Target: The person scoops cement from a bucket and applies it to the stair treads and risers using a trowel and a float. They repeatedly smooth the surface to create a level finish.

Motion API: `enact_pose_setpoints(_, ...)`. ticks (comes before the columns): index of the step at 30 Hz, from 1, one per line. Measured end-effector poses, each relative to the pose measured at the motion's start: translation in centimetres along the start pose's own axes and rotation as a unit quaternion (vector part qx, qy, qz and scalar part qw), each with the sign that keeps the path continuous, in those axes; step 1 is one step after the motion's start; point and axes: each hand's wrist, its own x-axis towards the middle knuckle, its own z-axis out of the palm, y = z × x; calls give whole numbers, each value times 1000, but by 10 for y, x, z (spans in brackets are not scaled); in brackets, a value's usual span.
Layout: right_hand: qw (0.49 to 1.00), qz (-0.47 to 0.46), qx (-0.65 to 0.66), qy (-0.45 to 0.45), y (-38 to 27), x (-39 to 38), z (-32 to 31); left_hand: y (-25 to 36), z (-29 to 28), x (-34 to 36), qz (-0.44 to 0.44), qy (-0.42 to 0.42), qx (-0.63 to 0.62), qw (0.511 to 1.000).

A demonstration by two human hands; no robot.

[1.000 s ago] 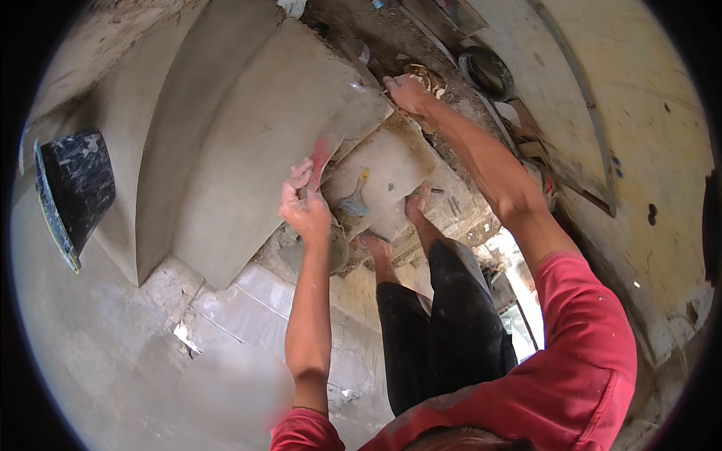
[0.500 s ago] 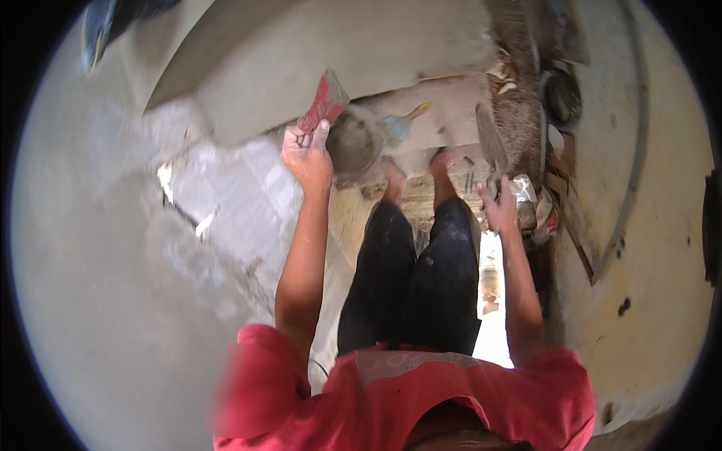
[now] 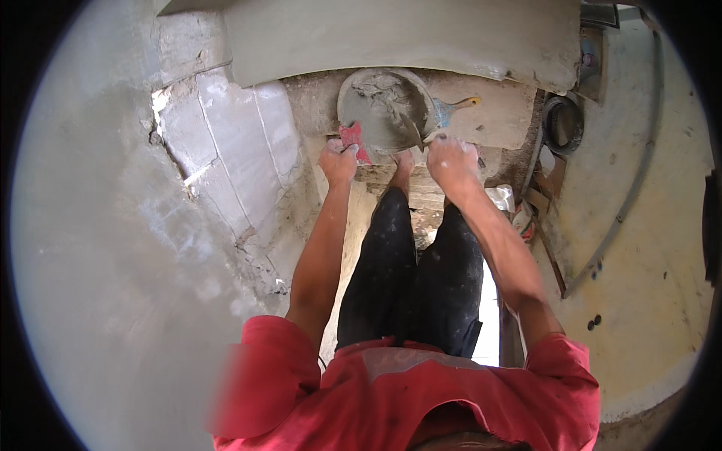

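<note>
Mortar (image 3: 380, 94) in a round basin (image 3: 343, 104), trowel (image 3: 413, 132) and scraper (image 3: 351, 137) at hand

The basin rests on a grey ledge (image 3: 502, 120) beyond the person's legs (image 3: 376, 270). The right hand (image 3: 453, 163) has its fingers closed around the trowel, blade over the mortar. The left hand (image 3: 338, 161) grips the red scraper at the basin's near-left rim. A blue brush (image 3: 443, 114) lies just right.
</note>
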Motion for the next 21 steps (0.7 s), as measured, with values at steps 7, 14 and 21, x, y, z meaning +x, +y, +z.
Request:
enact_pose_setpoints(7,992,9,-121,-15,-50,86,29,-40,-1,51,-133,-207,-203,948)
enact_pose_setpoints(14,992,104,-68,-27,-97,81,-1,-55,-2,71,-32,-278,-149,949)
enact_pose_setpoints(21,984,166,-61,-29,-119,86,-26,-43,2,86,67,-239,-95,964)
